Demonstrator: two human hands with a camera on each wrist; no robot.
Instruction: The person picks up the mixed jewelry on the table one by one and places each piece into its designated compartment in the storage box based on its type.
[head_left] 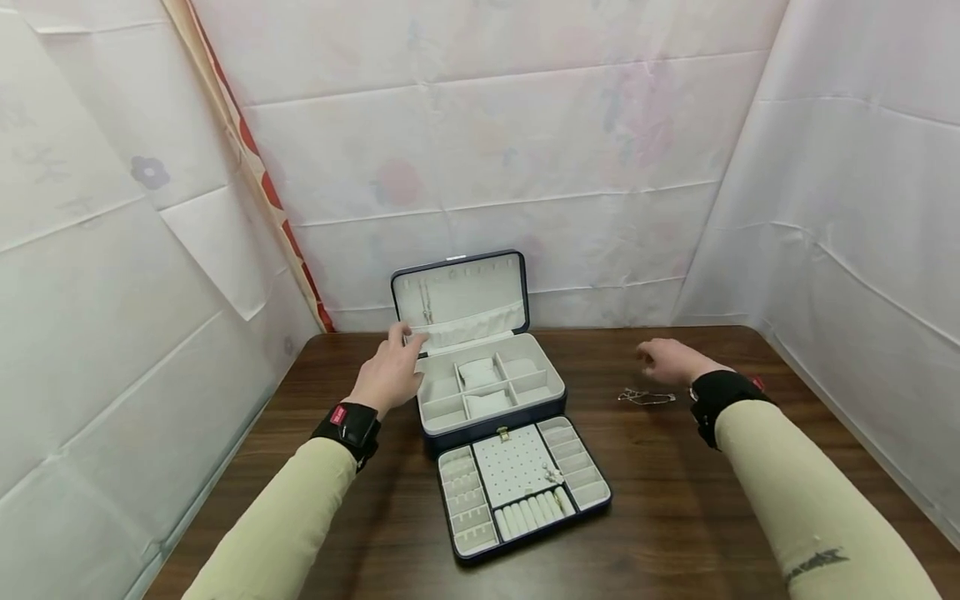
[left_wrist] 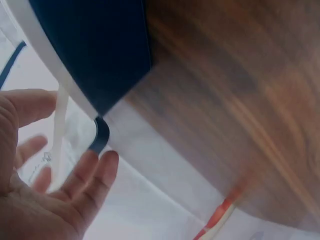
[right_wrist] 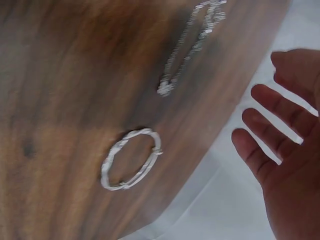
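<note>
My left hand (head_left: 390,373) is at the left rear corner of a navy jewelry box (head_left: 468,435), beside its raised lid (head_left: 480,292). Its fingers are spread and loosely bent around that corner in the left wrist view; whether they touch is unclear. A necklace (head_left: 426,302) hangs inside the lid. My right hand (head_left: 675,364) hovers above the right side of the table, holding nothing. Just below it lies a thin silver chain (head_left: 647,397). The right wrist view shows a silver twisted bangle (right_wrist: 131,160) near the chain, with the hand's fingers apart from both.
In front of the box lies a tray (head_left: 510,462) with small compartments, ring rolls and earrings (head_left: 552,475) on its dotted panel. White cushions (head_left: 478,372) sit in the box's compartments. White cloth (head_left: 600,167) hangs behind and beside the brown wooden table (head_left: 660,500).
</note>
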